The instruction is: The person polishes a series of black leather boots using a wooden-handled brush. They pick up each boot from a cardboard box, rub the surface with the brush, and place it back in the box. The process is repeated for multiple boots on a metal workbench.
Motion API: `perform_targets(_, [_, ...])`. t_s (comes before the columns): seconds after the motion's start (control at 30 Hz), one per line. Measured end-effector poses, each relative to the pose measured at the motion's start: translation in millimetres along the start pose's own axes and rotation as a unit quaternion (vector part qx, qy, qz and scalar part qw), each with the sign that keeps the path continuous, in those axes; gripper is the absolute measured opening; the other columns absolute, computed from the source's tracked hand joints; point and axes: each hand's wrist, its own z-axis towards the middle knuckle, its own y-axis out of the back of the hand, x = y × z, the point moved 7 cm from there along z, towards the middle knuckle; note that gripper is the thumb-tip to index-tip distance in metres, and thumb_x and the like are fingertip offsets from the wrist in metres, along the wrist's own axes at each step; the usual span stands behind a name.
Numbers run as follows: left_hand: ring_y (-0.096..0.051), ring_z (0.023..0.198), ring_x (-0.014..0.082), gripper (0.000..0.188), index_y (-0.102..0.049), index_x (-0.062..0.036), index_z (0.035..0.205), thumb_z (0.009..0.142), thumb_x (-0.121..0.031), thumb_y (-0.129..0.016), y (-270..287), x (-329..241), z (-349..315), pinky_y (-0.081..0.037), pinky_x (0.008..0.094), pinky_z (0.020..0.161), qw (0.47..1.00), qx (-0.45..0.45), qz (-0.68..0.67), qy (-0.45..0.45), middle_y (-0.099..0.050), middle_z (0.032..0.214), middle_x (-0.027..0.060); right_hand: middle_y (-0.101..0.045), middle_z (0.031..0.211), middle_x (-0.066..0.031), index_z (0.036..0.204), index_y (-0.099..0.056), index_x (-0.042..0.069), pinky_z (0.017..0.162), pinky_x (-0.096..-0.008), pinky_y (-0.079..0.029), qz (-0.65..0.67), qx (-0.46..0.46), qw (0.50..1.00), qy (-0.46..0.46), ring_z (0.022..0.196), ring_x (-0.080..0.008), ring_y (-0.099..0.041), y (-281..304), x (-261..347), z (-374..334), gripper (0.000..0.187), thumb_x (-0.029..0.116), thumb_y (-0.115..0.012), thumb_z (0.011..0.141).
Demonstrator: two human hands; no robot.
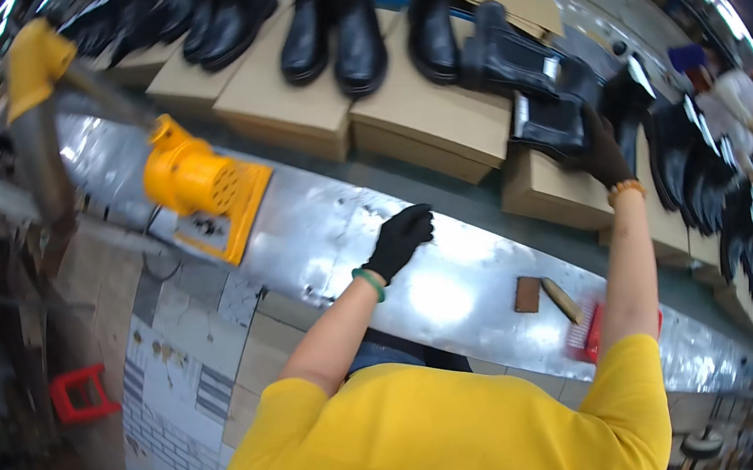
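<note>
My hands are apart: the left (401, 241) relaxed and empty over the surface (317, 219), the right (608, 152) at one black leather boot (544, 122) at two o'clock, its grip unclear. The boot should be fairly light, smooth, stiff-soled; I'd hold its heel. One brown block (527, 294) and one tan stick (561, 301) lie at four.

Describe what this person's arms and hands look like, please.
The left hand and right hand wear dark gloves. A green band circles the left wrist; an orange, beaded-looking bracelet circles the right. The forearms are bare below the short sleeves of a plain yellow shirt.
</note>
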Motion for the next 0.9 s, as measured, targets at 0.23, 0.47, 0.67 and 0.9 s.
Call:
perform_targets(0.23, [-0.062, 0.068, 0.0132, 0.028, -0.058, -0.0013, 0.11, 0.085, -0.016, -0.059, -6.2, -11.5, -9.6, -0.05, 0.0266, 0.065, 0.988, -0.04, 0.115, -0.099, -0.064, 0.086, 0.0085, -0.04, 0.119, -0.0217, 0.135, -0.032, 0.017, 0.094, -0.042, -0.041, -0.019, -0.052, 0.998, -0.011, 0.112, -0.0382, -0.046, 2.3, 40.1, -53.6, 0.102, 0.012, -0.08, 0.046])
perform_targets(0.47, [-0.055, 0.106, 0.021, 0.058, -0.04, -0.0075, 0.131, 0.08, -0.017, -0.066, -26.5, -40.2, -65.9, -0.048, 0.0313, 0.085, 0.979, 0.027, 0.185, -0.083, -0.049, 0.126, 0.0107, -0.044, 0.122, -0.015, 0.132, -0.035, 0.009, 0.091, -0.0344, -0.041, 0.275, -0.063, 0.959, -0.01, 0.11, -0.0268, -0.047, 23.9, 108.1, -145.5, 0.089, 0.013, -0.073, 0.051])
perform_targets(0.67, [-0.037, 0.124, 0.0283, 0.091, -0.026, -0.0055, 0.138, 0.067, -0.03, -0.078, -54.5, -165.0, -116.5, -0.03, 0.0401, 0.104, 0.882, 0.031, 0.329, -0.337, -0.032, 0.138, 0.015, -0.045, 0.124, -0.0141, 0.133, -0.033, 0.003, 0.093, -0.0319, -0.041, 0.489, 0.035, 0.872, -0.009, 0.11, -0.0233, -0.05, 31.9, 156.6, -202.8, 0.091, 0.038, -0.074, 0.06])
perform_targets(0.9, [-0.049, 0.113, 0.0173, 0.077, -0.041, -0.0072, 0.127, 0.061, -0.005, -0.08, -15.8, -172.9, -147.2, -0.04, 0.0355, 0.098, 0.957, 0.169, -0.156, -0.179, -0.051, 0.123, 0.0068, -0.043, 0.127, -0.0161, 0.137, -0.026, 0.005, 0.092, -0.0357, -0.044, 0.676, 0.282, 0.681, 0.021, 0.113, -0.0266, -0.049, -42.1, 244.8, -210.8, 0.086, 0.058, -0.056, 0.078])
